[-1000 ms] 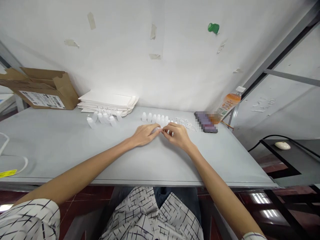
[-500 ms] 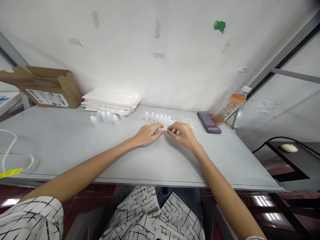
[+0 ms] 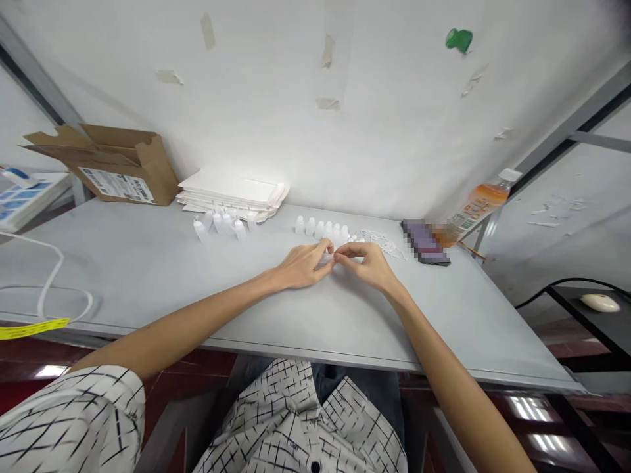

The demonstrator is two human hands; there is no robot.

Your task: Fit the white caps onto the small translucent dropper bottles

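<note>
My left hand (image 3: 306, 265) is closed around a small translucent white squeeze bottle (image 3: 325, 258), which lies on its side just above the table. My right hand (image 3: 369, 264) pinches at the bottle's right end; its fingertips hide whatever small part is between them. Behind my hands stands a row of several small white bottles (image 3: 319, 230). Thin white loops and small pieces (image 3: 383, 243) lie beyond my right hand. Farther left, a cluster of similar bottles with narrow tips (image 3: 227, 225) stands upright.
A stack of white cards or envelopes (image 3: 231, 190) and an open cardboard box (image 3: 123, 167) sit at the back left. A phone (image 3: 424, 242) and an orange drink bottle (image 3: 478, 207) are at the right. A white cable (image 3: 52, 282) crosses the left end of the grey table (image 3: 290, 322).
The camera view has shifted, so the scene sits slightly to the right. My right fingertips have come closer to my left hand, and less of the held bottle shows.
</note>
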